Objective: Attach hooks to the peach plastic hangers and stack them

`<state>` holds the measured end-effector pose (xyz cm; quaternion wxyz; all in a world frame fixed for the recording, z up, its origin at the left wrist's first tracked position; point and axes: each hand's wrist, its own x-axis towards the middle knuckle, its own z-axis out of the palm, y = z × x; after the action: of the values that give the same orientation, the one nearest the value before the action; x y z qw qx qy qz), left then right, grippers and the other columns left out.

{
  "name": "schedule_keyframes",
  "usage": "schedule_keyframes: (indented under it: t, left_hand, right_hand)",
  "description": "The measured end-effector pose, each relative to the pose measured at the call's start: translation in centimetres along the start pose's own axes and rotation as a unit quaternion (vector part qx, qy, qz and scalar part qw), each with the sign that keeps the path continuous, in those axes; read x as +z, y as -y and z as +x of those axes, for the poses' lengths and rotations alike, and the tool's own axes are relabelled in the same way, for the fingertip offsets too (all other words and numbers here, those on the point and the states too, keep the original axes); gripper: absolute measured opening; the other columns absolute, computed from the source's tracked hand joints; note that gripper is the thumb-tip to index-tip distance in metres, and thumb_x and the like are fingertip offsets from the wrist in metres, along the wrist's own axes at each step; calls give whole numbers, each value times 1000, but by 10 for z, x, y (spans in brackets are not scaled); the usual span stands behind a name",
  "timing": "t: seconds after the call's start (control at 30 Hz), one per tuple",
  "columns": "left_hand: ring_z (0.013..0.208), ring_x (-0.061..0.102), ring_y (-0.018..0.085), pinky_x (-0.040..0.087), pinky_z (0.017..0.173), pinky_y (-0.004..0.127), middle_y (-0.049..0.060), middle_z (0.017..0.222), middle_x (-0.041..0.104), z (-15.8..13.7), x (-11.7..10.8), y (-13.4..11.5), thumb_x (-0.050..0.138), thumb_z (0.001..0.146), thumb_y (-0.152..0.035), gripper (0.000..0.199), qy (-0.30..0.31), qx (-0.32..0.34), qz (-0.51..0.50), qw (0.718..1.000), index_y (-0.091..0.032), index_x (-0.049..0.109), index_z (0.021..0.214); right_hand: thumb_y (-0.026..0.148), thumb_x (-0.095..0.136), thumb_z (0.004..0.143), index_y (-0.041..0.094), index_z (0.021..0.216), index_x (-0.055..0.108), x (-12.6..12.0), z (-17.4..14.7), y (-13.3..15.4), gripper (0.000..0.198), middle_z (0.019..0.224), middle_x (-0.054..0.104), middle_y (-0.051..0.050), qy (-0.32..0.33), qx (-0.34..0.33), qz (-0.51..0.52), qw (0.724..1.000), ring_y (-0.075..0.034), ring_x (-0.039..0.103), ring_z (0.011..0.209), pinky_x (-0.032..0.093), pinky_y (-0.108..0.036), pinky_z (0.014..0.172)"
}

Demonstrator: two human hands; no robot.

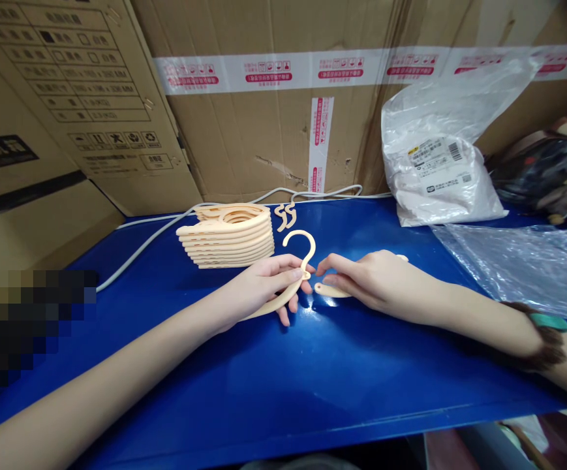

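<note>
My left hand [266, 281] is closed around a cream plastic hanger arm [279, 301], thumb on top near its joint. A curved hook [313, 247] rises from that joint, its open end towards the left. Just to the right, my right hand [388, 282] has its fingers curled round a second cream hanger arm [331, 291]. That piece has a small hole at its near-left tip, and the hand covers most of its length. The two arms are a short gap apart. Behind my left hand lies a neat stack of cream folded hanger parts [229, 247].
Two loose hooks [288, 217] lie beside the stack on the blue table [283, 391]. A white cable [151, 243] runs along the back against cardboard boxes [263, 137]. At the right are a white plastic bag [440, 176] and a clear plastic sheet [522, 261].
</note>
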<state>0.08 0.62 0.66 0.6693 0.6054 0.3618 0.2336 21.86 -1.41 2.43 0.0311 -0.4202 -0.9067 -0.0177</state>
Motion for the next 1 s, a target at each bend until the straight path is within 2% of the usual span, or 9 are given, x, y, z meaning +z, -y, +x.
schedule_keyframes:
  t: [0.1,0.17,0.23,0.37,0.6,0.83,1.0]
  left_hand:
    - [61,58,9,53,45,19,2,86,58,0,1,-1,55,91,-30,18,-3,-4,2,1000,-15,58,100]
    - [57,58,9,51,44,18,2,85,60,-1,2,-3,54,91,-29,16,-11,-12,7,1000,-15,58,99]
    - [50,56,8,49,42,18,1,76,62,-2,3,-5,51,93,-28,16,-18,-24,20,999,-14,58,99]
    - [42,56,9,46,42,16,0,58,64,-2,1,-6,49,95,-31,23,-14,-39,47,998,-13,61,105]
    - [39,56,8,43,39,14,2,57,67,-2,-2,-4,52,94,-34,33,-19,-42,47,998,-14,62,118]
    - [39,56,8,45,39,14,2,57,67,-2,0,-4,51,95,-33,33,-11,-38,45,998,-14,64,119]
    - [42,58,8,47,41,14,2,59,67,-3,0,-6,50,95,-33,34,-9,-40,40,998,-14,63,120]
  right_hand:
    - [46,34,99,20,101,58,-1,-2,0,35,59,61,0,-34,-32,12,999,-16,54,49,21,-24,48]
    - [47,37,98,19,92,58,1,-2,-2,36,59,61,0,-41,-55,13,998,-15,53,49,20,-24,48]
    - [45,38,98,19,87,58,4,-3,-3,34,63,63,0,-43,-73,15,996,-14,53,50,19,-25,49]
    - [41,39,99,18,92,59,8,-1,-6,31,71,68,-1,-41,-81,26,996,-14,57,54,21,-26,50]
    - [36,41,99,18,96,61,12,-1,-2,27,78,70,-2,-46,-81,-8,996,-14,61,60,23,-26,51]
    - [34,43,98,18,97,61,15,0,-5,24,79,71,-1,-105,-90,-34,990,-15,64,62,28,-27,53]
    - [34,44,98,17,95,62,18,1,-7,25,79,71,-2,-116,-101,-54,987,-16,66,65,33,-27,56]
